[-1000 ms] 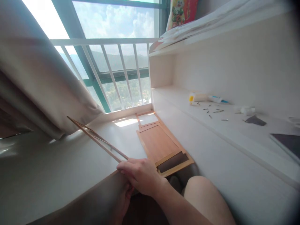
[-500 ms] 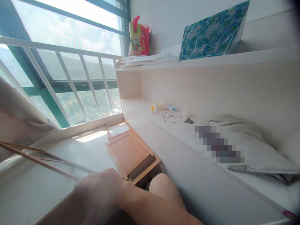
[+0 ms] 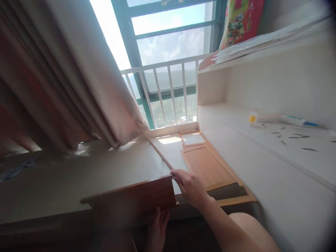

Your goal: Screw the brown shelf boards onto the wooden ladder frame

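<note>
My right hand is closed, its fingertips pinching a thin wooden strip at its near end, right by the upper corner of a dark brown wooden panel. The strip slants away towards the curtain. Blurred at its left, the panel is tilted along the front edge of the pale ledge. Below its right end is my left hand, fingers stretched upward and apart near the lower edge; whether they touch it I cannot tell. A light wooden frame with a panel lies on the ledge to the right.
A pale shelf unit runs along the right, bearing several small metal pieces, a blue-tipped tube and a yellow-capped bottle. A red-and-green bag stands on its top board. Curtains hang left of the railed window.
The view has swung left. The wooden pieces were at the far left behind blurred, overlapping hands; now the dark panel faces me, and my hands are apart.
</note>
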Demonstrator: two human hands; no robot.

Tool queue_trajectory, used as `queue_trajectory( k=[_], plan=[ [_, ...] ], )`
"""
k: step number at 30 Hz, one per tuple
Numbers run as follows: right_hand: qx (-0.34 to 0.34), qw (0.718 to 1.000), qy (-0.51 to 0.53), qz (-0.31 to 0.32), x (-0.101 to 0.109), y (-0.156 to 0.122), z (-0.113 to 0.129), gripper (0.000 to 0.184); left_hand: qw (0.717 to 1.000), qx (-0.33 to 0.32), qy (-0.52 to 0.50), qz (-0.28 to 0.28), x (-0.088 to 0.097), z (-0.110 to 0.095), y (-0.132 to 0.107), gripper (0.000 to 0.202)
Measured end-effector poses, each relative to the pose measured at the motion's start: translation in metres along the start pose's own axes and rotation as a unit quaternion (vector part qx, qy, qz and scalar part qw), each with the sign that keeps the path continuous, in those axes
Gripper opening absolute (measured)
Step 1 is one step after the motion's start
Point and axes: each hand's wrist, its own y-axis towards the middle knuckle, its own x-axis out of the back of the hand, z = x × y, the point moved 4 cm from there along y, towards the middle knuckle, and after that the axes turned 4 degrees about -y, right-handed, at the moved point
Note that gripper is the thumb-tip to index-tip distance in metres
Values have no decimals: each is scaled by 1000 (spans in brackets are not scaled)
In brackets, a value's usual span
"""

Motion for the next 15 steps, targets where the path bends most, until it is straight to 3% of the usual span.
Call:
queue_trajectory(
  k=[5,9,15],
  plan=[
    [-24,999,20,-18,3,-2,-16,25,995,-78,-61,24,5,-19,-13,34],
    [-23,999,28,-7,5,-3,-20,26,998,-46,-27,26,9,-24,-34,33],
    [10,999,18,34,8,-4,-6,26,999,27,-16,9,23,-10,-61,28]
  ],
)
